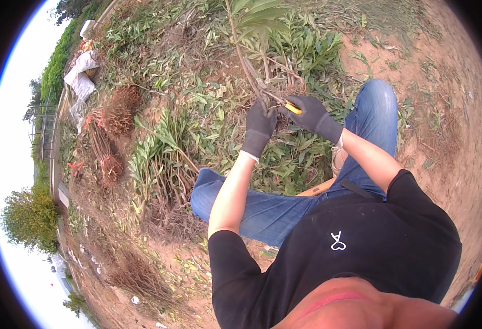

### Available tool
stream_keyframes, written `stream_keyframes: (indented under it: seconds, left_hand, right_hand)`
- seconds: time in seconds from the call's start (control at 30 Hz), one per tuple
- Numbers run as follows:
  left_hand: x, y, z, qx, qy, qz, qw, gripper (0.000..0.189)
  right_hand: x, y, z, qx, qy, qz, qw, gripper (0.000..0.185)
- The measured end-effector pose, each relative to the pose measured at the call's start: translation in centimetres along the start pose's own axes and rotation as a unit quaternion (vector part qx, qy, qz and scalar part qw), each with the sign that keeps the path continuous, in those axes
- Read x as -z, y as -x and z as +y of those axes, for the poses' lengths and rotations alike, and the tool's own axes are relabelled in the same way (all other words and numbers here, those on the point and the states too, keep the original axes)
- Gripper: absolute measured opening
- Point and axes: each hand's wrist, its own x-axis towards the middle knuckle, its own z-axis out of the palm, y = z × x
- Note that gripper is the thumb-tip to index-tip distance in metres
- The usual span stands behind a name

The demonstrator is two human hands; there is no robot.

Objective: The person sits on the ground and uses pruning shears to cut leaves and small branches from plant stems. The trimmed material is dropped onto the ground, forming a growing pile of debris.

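Note:
My left hand (pixel 261 119), in a dark work glove, grips the lower stem of a leafy sapling (pixel 239 49) that points up and away from me. In my gloved right hand (pixel 308 113) is a hand tool with a yellow handle (pixel 293 107); its thin end lies against the stem beside my left fingers. What kind of tool it is cannot be made out. Just beyond both hands stand more rooted leafy saplings (pixel 290 80). Cut leaves (pixel 282 164) cover the ground beneath my hands.
By my left knee lies a heap of leafy saplings (pixel 162 164) with bare roots (pixel 175 218). Further left are stem bundles (pixel 101 140) with red ties, and white sacks (pixel 80 74). Dry stems (pixel 142 275) lie lower left. A wooden piece (pixel 317 188) shows between my legs.

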Motion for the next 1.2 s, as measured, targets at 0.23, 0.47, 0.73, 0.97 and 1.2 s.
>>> stream_keyframes:
  seconds: [0.23, 0.47, 0.73, 0.97, 1.2]
  left_hand:
    - [3.3, -1.9, 1.3, -0.058, 0.364, 0.15, 0.917, 0.033]
    - [10.5, -3.5, -1.4, -0.047, 0.834, -0.053, 0.547, 0.036]
    - [10.5, -3.3, -2.2, -0.129, 0.891, -0.063, 0.431, 0.038]
    - [9.0, -2.4, 1.1, -0.19, 0.856, -0.151, 0.457, 0.041]
    - [6.8, -2.1, 0.8, -0.078, 0.851, -0.148, 0.497, 0.04]
  right_hand:
    - [0.0, 0.5, 1.6, -0.195, -0.334, 0.072, 0.919, 0.038]
    - [0.9, 2.5, 1.0, -0.082, -0.162, 0.023, 0.983, 0.042]
    - [-1.5, 4.5, -2.1, -0.05, -0.081, -0.156, 0.983, 0.065]
    - [-1.7, 0.8, -3.5, -0.133, -0.082, -0.226, 0.962, 0.07]
    - [0.0, 1.7, -2.2, -0.019, -0.024, -0.123, 0.992, 0.057]
